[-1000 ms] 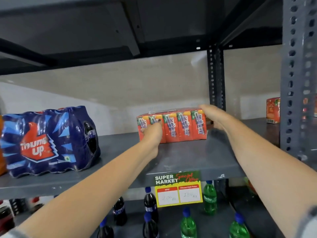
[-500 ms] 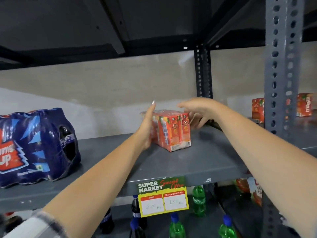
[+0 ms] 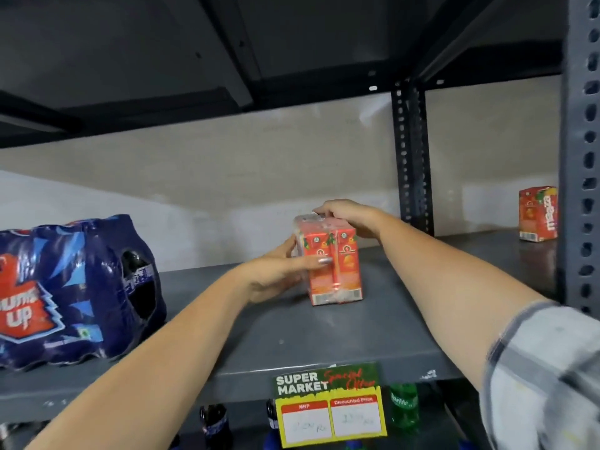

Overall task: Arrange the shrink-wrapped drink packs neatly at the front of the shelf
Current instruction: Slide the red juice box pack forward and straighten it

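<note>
My left hand and right hand clasp orange juice-carton pack mid-shelf, now turned narrow end forward. Blue "Thums Up" pack left; tag reads "SUPER MARKET".

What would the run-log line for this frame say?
step: aligning juice pack | left hand: on pack's left side | right hand: on top | place: mid-shelf, not at front edge

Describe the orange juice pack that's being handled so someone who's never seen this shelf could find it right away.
On the grey metal shelf, look right of the big dark blue bottle pack, above the yellow price tag. The juice pack stands there, narrow end forward, between the left hand and right hand. Unlike the lone orange carton far right, it is shrink-wrapped.
</note>
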{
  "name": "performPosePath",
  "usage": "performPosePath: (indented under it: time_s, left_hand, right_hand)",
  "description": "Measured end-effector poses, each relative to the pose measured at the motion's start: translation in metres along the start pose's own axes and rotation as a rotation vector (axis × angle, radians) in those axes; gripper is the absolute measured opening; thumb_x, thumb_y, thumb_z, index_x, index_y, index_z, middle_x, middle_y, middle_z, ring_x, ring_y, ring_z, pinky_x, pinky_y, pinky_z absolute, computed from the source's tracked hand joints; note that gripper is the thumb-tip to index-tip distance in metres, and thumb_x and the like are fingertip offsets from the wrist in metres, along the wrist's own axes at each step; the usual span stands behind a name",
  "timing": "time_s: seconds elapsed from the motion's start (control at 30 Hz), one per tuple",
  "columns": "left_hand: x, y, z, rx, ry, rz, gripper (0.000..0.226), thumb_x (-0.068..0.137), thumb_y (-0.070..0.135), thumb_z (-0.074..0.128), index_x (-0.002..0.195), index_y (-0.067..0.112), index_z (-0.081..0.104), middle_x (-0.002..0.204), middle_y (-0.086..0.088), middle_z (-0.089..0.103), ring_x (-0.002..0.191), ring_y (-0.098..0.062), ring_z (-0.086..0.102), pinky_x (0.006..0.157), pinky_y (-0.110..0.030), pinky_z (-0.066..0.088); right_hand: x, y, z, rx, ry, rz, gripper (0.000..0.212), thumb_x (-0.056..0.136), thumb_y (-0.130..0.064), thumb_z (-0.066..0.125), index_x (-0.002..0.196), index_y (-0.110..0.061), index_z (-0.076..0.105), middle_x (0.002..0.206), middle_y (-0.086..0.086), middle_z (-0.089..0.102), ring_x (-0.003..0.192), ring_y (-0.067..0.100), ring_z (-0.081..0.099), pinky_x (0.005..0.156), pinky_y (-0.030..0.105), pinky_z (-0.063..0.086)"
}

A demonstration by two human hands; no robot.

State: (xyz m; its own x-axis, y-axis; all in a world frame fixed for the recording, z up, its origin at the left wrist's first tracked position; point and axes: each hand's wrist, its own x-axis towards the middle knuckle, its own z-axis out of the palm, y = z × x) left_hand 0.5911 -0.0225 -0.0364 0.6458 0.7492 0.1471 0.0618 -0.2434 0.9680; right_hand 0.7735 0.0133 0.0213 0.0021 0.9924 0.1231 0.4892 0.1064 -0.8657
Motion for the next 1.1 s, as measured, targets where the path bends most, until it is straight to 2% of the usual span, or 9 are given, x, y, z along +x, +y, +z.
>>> performPosePath:
  time_s: [0.13, 0.27, 0.4, 0.47, 0.53, 0.67, 0.8, 0.97, 1.1]
  left_hand:
    - [-0.01, 0.007, -0.016, -0.061, -0.066, 0.018, 0.092, 0.036, 0.032, 0.097, 0.117, 0.011, 0.059, 0.098, 0.001, 0.077, 0.091, -0.011, 0.073, 0.078, -0.021, 0.057]
    - [-0.018, 0.008, -0.033, -0.082, -0.035, -0.008, 0.085, 0.037, 0.03, 0.098, 0.111, 0.008, 0.061, 0.095, -0.002, 0.077, 0.087, -0.012, 0.073, 0.075, -0.023, 0.057]
    - [-0.032, 0.011, -0.038, -0.065, 0.073, -0.008, 0.102, 0.033, 0.034, 0.099, 0.123, 0.01, 0.058, 0.102, -0.001, 0.076, 0.092, -0.013, 0.073, 0.08, -0.027, 0.059]
    - [-0.038, 0.01, -0.024, -0.032, 0.162, 0.006, 0.12, 0.036, 0.036, 0.097, 0.141, 0.014, 0.044, 0.118, -0.003, 0.072, 0.104, -0.018, 0.071, 0.086, -0.035, 0.058]
    - [-0.039, 0.007, 0.003, 0.036, 0.288, 0.041, 0.124, 0.038, 0.042, 0.094, 0.144, 0.019, 0.034, 0.129, -0.004, 0.066, 0.111, -0.021, 0.068, 0.091, -0.042, 0.056]
    - [-0.026, 0.001, 0.035, 0.117, 0.616, 0.087, 0.08, 0.057, 0.035, 0.09, 0.121, 0.019, 0.044, 0.109, 0.0, 0.069, 0.096, -0.017, 0.07, 0.078, -0.039, 0.06]
    - [-0.022, 0.003, 0.017, 0.161, 0.579, 0.023, 0.064, 0.074, 0.009, 0.081, 0.123, 0.016, 0.039, 0.11, -0.003, 0.067, 0.094, -0.019, 0.069, 0.078, -0.037, 0.059]
    - [-0.026, 0.008, -0.013, 0.111, 0.595, 0.005, 0.04, 0.071, -0.005, 0.075, 0.103, 0.011, 0.058, 0.105, -0.008, 0.068, 0.088, -0.019, 0.064, 0.092, -0.039, 0.051]
    - [-0.019, -0.008, -0.037, 0.126, 0.667, -0.067, 0.043, 0.086, -0.006, 0.063, 0.127, -0.001, 0.052, 0.121, -0.014, 0.063, 0.108, -0.026, 0.06, 0.093, -0.038, 0.046]
  right_hand:
    - [0.0, 0.005, -0.002, -0.185, 0.134, -0.049, 0.036, 0.091, -0.039, 0.041, 0.094, -0.011, 0.064, 0.101, 0.004, 0.063, 0.097, 0.019, 0.054, 0.083, 0.035, 0.036]
    - [-0.003, 0.006, -0.003, -0.399, 0.277, -0.106, 0.036, 0.089, -0.041, 0.038, 0.067, -0.014, 0.047, 0.073, 0.003, 0.05, 0.065, 0.018, 0.046, 0.056, 0.03, 0.032]
    - [0.002, 0.01, -0.003, -0.413, 0.489, -0.123, 0.035, 0.091, -0.034, 0.041, 0.062, -0.015, 0.04, 0.065, 0.002, 0.047, 0.059, 0.02, 0.048, 0.049, 0.028, 0.032]
    - [0.007, 0.016, -0.005, -0.231, 0.471, -0.096, 0.031, 0.093, -0.03, 0.041, 0.076, -0.01, 0.056, 0.079, 0.006, 0.059, 0.074, 0.023, 0.058, 0.056, 0.029, 0.038]
    - [0.01, 0.022, -0.005, -0.04, 0.337, -0.005, 0.042, 0.096, -0.034, 0.038, 0.118, -0.006, 0.06, 0.115, 0.011, 0.062, 0.101, 0.026, 0.057, 0.077, 0.033, 0.04]
    - [0.003, 0.029, 0.0, 0.135, 0.136, 0.072, 0.049, 0.097, -0.04, 0.03, 0.127, -0.013, 0.058, 0.119, 0.011, 0.062, 0.102, 0.023, 0.055, 0.097, 0.046, 0.041]
    - [0.003, 0.03, -0.005, 0.106, 0.166, 0.065, 0.052, 0.096, -0.047, 0.032, 0.129, -0.013, 0.051, 0.115, 0.01, 0.062, 0.102, 0.025, 0.057, 0.1, 0.05, 0.041]
    - [-0.01, 0.027, -0.018, 0.033, 0.238, 0.093, 0.068, 0.088, -0.057, 0.047, 0.135, -0.011, 0.032, 0.097, 0.008, 0.063, 0.081, 0.021, 0.059, 0.07, 0.038, 0.044]
    - [-0.012, 0.026, -0.015, -0.153, 0.332, 0.099, 0.065, 0.085, -0.056, 0.047, 0.129, -0.009, 0.037, 0.106, 0.012, 0.066, 0.088, 0.028, 0.065, 0.066, 0.035, 0.05]
